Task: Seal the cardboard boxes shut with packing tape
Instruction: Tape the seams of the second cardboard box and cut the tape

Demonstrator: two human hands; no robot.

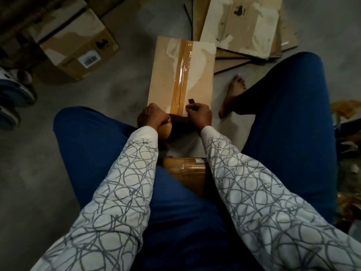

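The person sits on the floor [117, 85] with 1 cardboard box [203, 75] lying between the legs. A strip of brown tape [182, 75] runs along the middle of its top, from the far edge to the near edge. The left hand [154, 116] is at the near left corner of the box, fingers curled round a tape roll [166, 130]. The right hand [199, 114] is at the near end of the strip and pinches a small dark tool [191, 101]; I cannot tell what it is. Another box [78, 45] stands far to the left, and flat cardboard sheets [244, 26] lie beyond on the right. 1 bare foot [234, 92] rests just beside the box.
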